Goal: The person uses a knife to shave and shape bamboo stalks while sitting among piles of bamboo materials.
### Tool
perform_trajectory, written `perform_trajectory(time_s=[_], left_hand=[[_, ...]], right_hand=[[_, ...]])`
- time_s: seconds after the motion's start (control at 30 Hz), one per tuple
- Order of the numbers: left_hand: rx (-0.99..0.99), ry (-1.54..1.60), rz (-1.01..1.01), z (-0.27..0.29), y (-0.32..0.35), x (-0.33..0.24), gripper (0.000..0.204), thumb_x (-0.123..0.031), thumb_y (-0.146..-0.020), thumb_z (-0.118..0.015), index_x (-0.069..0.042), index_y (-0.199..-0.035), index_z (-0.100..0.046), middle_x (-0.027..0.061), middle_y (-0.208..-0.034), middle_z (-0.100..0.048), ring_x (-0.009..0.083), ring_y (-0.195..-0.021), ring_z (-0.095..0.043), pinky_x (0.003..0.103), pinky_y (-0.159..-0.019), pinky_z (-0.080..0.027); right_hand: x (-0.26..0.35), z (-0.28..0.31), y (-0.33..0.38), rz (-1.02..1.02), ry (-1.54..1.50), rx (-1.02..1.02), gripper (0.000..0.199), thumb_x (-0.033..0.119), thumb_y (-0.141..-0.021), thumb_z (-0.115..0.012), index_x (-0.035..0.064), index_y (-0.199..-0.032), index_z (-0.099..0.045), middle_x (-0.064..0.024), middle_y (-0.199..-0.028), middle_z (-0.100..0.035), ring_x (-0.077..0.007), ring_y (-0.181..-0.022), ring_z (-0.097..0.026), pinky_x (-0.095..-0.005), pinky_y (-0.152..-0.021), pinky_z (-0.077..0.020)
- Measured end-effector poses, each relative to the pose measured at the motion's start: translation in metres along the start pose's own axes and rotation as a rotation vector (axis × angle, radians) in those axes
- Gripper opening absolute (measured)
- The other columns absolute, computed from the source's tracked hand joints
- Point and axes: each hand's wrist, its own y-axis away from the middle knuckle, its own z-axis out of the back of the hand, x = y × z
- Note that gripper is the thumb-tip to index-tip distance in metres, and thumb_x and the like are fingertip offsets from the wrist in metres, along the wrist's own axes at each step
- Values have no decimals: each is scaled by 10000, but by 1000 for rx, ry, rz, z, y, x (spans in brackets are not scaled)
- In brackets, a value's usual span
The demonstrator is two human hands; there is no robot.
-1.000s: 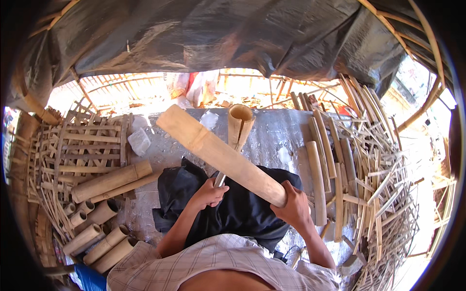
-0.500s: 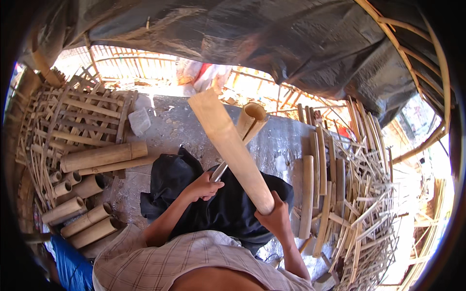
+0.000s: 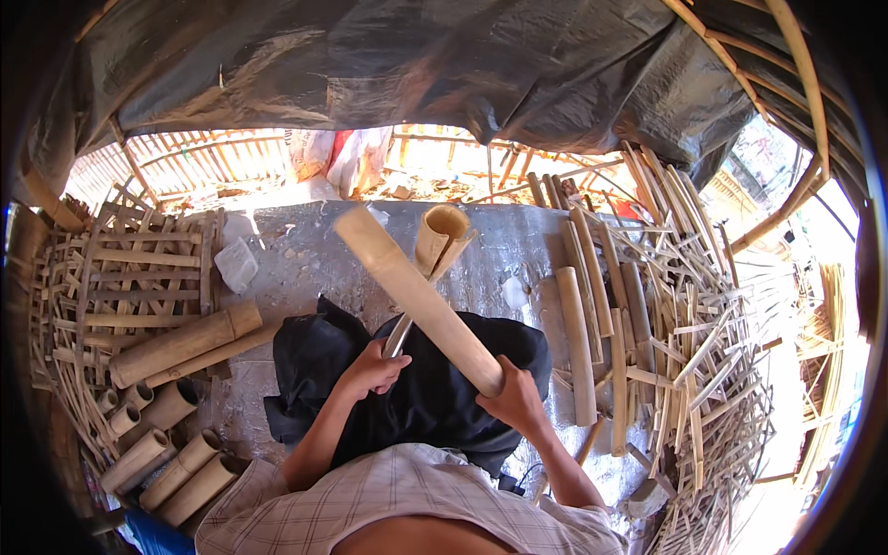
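Observation:
My right hand is closed around the near end of a thick pale bamboo length, which slants up and left across the middle. My left hand grips a slim metal tool, perhaps a knife; its handle is hidden in the fist. The metal runs up behind the bamboo length, where its far part cannot be seen. Beyond the crossing, a short bamboo tube stands tilted, its round mouth upward and a lengthwise split down its side. Whether the bamboo length touches the metal is unclear. Dark cloth covers my lap.
Cut bamboo tubes lie at the left, near a lattice of bamboo strips and a pale block. Bamboo pieces and a heap of split strips line the right. A dark sheet hangs overhead.
The far end of the bamboo length has come down relative to the split tube. Both hands keep their grips. The whole view has shifted a little, showing more of the overhead sheet.

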Motion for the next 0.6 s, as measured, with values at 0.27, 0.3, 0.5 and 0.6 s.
perform_trajectory(time_s=[0.27,0.3,0.5,0.6], left_hand=[[12,-46,-17,6,-2,6,297,-176,-945,-733,-45,-1031,-481,-25,-622,-434,55,-434,-390,256,-364,-308],[-15,-33,-10,10,0,7,300,-170,-944,-735,-43,-1034,-478,-24,-625,-436,55,-434,-390,255,-366,-307],[-59,-74,-24,11,-2,-4,281,-170,-948,-722,-38,-990,-478,-7,-601,-469,76,-419,-414,265,-359,-328],[-30,-78,-15,6,0,-4,268,-165,-951,-715,-39,-987,-481,-10,-600,-469,73,-417,-408,265,-360,-325]], right_hand=[[23,19,13,19,-25,-207,410,212,-673,-804,45,-1003,-628,-234,-903,-724,-449,-876,-702,-499,-791,-568],[31,22,10,44,-47,-264,399,205,-675,-804,47,-994,-625,-230,-905,-726,-447,-873,-704,-497,-784,-569],[2,-11,-5,-21,135,-81,504,223,-686,-787,29,-1122,-626,-274,-869,-706,-474,-870,-688,-544,-808,-546],[5,6,5,-44,112,-60,457,215,-675,-783,28,-1059,-622,-262,-865,-710,-470,-858,-690,-535,-799,-548]])
